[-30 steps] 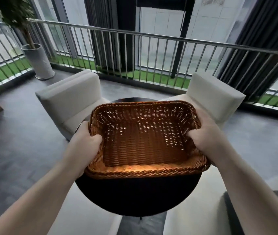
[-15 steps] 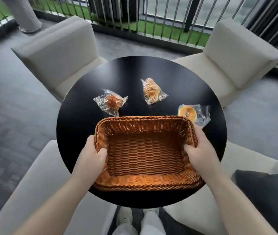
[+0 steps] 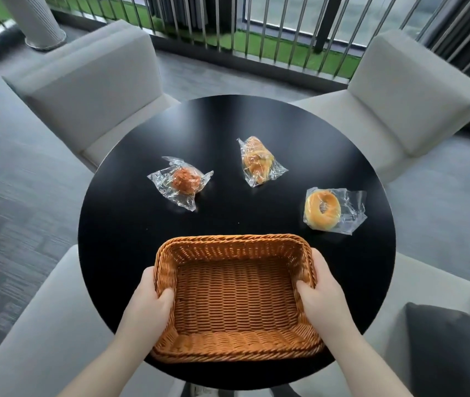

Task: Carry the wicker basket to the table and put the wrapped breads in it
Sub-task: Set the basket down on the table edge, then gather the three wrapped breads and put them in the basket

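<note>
An empty rectangular wicker basket (image 3: 235, 299) sits low over the near part of the round black table (image 3: 130, 230). My left hand (image 3: 149, 306) grips its left rim, thumb inside. My right hand (image 3: 321, 296) grips its right rim the same way. Three breads in clear wrap lie on the table beyond the basket: a reddish-brown bun (image 3: 185, 181) at the left, a golden twisted bread (image 3: 256, 161) in the middle, and a ring-shaped bread (image 3: 323, 209) at the right. I cannot tell whether the basket rests on the tabletop.
Two beige chairs stand across the table, one at the far left (image 3: 96, 78) and one at the far right (image 3: 411, 90). Beige seats flank me, and a dark cushion (image 3: 454, 351) lies at my right. A metal railing (image 3: 256, 27) and a planter base (image 3: 39, 24) stand behind.
My view has tilted down from the balcony to the table. The basket has come lower and closer to me over the table's near part. All three breads have come into full view.
</note>
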A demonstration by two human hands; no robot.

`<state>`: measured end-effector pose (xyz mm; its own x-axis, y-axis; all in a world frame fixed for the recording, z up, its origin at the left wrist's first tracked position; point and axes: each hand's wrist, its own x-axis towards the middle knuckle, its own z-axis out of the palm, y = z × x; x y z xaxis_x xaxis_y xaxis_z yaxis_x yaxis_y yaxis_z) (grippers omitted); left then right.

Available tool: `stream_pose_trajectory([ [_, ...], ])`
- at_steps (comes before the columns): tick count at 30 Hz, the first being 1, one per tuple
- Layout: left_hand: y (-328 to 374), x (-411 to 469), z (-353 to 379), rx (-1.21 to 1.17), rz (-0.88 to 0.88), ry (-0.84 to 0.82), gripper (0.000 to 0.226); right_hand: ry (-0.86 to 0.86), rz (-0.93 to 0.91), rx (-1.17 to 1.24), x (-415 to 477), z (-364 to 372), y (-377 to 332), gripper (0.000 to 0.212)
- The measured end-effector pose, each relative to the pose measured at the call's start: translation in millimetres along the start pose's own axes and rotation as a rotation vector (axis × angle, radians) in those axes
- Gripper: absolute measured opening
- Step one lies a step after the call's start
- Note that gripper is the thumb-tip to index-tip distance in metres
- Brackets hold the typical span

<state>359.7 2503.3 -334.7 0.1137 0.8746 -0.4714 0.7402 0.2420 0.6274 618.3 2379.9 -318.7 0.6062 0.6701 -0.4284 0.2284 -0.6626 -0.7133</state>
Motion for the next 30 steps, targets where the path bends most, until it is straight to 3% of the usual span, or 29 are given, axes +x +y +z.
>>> stream_pose_trajectory([
  [14,-32.6,5.1,14.4,0.026,-0.031,-0.043,0.013,-0.026,0.069,0.004,-3.3,23.5,31.1,0.059],
  [17,-37.2,15.6,1.9,-0.057,-0.049,-0.070,0.034,0.010,0.085,0.064,1.2,10.1,34.2,0.073],
  [21,-28.8,67.5,-32.7,-0.482,-0.222,0.194,0.066,0.370,0.153,0.242,28.7,-31.1,40.5,0.088],
  [24,-8.3,94.3,-57.3,-0.615,-0.112,0.287,0.091,0.463,0.121,0.314,59.3,-55.5,34.2,0.084],
  [30,40.1,143.1,-51.5,-0.649,-0.033,0.208,0.085,0.382,0.021,0.297,108.6,-56.1,9.1,0.082],
])
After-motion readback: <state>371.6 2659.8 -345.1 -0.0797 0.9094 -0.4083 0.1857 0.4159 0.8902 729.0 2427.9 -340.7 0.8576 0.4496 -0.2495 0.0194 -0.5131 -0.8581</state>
